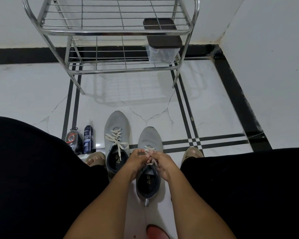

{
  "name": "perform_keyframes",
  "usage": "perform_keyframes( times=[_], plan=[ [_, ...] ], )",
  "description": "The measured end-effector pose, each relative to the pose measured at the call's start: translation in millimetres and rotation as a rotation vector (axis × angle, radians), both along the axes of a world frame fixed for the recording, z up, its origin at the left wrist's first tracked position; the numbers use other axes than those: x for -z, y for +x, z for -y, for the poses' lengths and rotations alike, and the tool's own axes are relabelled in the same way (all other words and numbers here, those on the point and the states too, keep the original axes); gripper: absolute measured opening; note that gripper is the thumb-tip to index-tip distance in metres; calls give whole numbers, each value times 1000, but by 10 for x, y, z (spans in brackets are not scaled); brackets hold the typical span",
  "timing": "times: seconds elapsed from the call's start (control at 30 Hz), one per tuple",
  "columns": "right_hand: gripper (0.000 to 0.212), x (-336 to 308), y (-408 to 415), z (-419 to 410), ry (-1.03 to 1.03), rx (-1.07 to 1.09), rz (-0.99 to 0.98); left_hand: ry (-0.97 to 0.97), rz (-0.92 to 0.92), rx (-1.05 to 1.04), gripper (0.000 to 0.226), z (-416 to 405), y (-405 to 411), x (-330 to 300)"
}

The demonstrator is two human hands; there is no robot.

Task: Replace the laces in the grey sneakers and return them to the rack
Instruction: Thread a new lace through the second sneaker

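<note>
Two grey sneakers stand side by side on the floor between my feet. The left sneaker (pixel 117 130) is laced with a cream lace (pixel 115 137) whose ends hang loose over the tongue. Over the right sneaker (pixel 149 140), my left hand (pixel 138 161) and my right hand (pixel 162 163) meet above its eyelets. Both pinch its cream lace (pixel 149 151), which is threaded through the lower eyelets only. The metal shoe rack (pixel 110 31) stands ahead against the wall, both wire shelves bare of shoes.
A clear container with a dark lid (pixel 162 34) sits at the right of the rack's lower shelf. A shoe-polish sponge (pixel 72 138) and a cleaner bottle (pixel 88 139) stand left of the sneakers. My sandalled feet (pixel 96 158) flank the shoes. A red object (pixel 156 232) lies near the bottom edge.
</note>
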State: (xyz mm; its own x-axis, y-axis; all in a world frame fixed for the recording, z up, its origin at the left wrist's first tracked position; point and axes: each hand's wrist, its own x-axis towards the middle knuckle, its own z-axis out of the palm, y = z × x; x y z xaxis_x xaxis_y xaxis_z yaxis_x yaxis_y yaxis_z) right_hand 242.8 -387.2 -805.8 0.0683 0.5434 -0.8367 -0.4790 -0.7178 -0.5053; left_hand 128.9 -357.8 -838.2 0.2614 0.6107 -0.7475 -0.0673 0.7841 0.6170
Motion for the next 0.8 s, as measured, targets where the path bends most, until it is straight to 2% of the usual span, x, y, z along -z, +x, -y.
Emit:
perform_keyframes(
  times=[0.13, 0.23, 0.33, 0.43, 0.53, 0.63, 0.7, 0.8],
  plan=[
    [21, -17, -19, -8, -5, -48, 25, -6, -47, 74, 20, 1, 2, -68],
    [13, -23, 5, -13, 53, -156, 121, 34, -108, 90, 23, 2, -9, -85],
    [6, 30, 70, -43, 93, -336, 327, 100, -168, 94, 28, 13, -6, -129],
    [20, 38, 83, -73, 109, -453, 499, 166, -286, 131, 31, -16, -16, -162],
    [26, -18, 49, -67, 153, -563, 683, 245, -386, 188, 32, -33, -47, -151],
    [16, -70, 36, -68, 177, -784, 892, 336, -475, 255, 30, -32, -41, -155],
    [4, -95, -4, -59, 216, -893, 1037, 375, -500, 291, 30, -25, -17, -155],
    [14, -33, -95, 52, 252, -924, 1211, 304, -451, 261, 25, -6, 13, -124]
  ],
)
